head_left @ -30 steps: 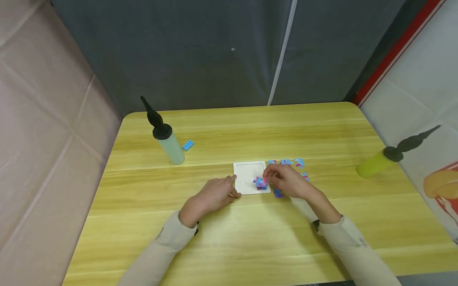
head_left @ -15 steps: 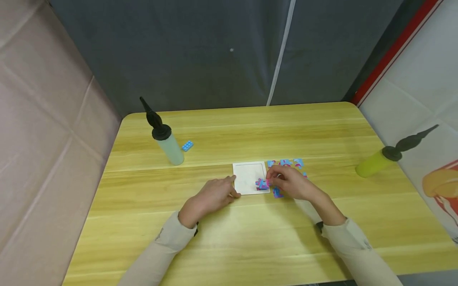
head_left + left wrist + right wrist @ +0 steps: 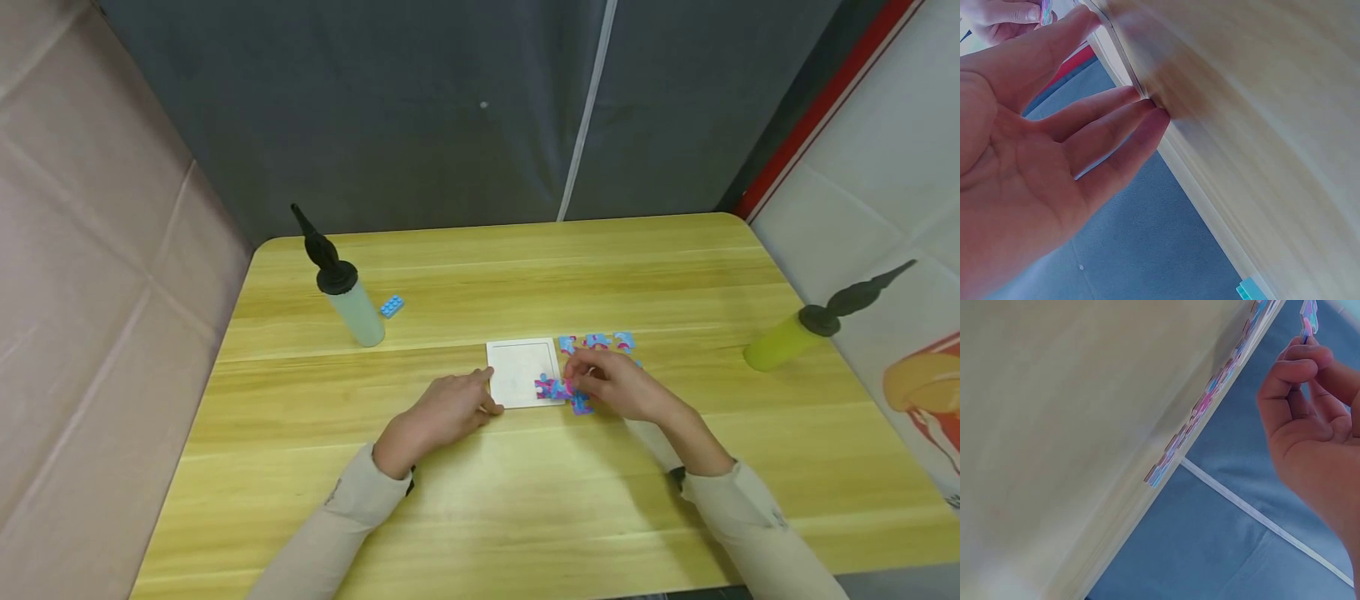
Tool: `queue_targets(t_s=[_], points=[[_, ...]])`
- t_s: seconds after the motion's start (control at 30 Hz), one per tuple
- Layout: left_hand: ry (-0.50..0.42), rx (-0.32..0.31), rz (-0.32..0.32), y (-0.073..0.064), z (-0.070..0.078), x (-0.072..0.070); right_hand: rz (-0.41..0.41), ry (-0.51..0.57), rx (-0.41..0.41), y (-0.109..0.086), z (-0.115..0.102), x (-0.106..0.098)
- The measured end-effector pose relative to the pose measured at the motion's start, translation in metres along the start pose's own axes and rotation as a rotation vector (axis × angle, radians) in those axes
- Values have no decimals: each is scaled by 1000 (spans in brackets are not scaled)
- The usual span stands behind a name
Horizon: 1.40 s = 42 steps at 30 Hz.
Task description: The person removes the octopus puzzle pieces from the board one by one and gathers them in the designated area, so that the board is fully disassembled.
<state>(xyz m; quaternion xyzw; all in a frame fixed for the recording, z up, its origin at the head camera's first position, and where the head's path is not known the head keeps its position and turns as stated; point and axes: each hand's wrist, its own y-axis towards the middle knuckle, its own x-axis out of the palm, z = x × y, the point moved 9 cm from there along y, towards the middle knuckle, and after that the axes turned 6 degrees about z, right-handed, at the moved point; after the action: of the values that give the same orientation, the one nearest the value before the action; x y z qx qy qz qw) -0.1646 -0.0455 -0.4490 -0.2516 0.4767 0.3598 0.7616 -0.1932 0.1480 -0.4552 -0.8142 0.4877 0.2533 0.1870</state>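
Note:
In the head view my left hand lies at the left edge of a small white puzzle tray. Its thumb and fingers are spread, and the left wrist view shows the fingertips right at the tray's side. My right hand pinches a blue and pink jigsaw piece between thumb and fingertips. The held piece is over the tray's lower right corner, where it overlaps another colourful piece in the head view. Several more jigsaw pieces lie right of the tray, some hidden behind my right hand.
A pale green bottle with a black top stands at the left, beside a blue toy brick. At the right is a yellow-green bottle with a black top. A dark curtain hangs behind the wooden table.
My right hand has moved slightly right with the pinched piece, from over the tray toward its right edge. My left hand has stayed at the tray's left edge.

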Motion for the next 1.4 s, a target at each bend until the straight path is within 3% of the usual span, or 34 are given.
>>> queue_targets(t_s=[0.77, 1.4], points=[[-4, -1, -11, 1, 1, 0, 78, -60, -13, -14, 15, -14], [-24, -17, -6, 1, 0, -1, 89, -67, 72, -26, 32, -28]])
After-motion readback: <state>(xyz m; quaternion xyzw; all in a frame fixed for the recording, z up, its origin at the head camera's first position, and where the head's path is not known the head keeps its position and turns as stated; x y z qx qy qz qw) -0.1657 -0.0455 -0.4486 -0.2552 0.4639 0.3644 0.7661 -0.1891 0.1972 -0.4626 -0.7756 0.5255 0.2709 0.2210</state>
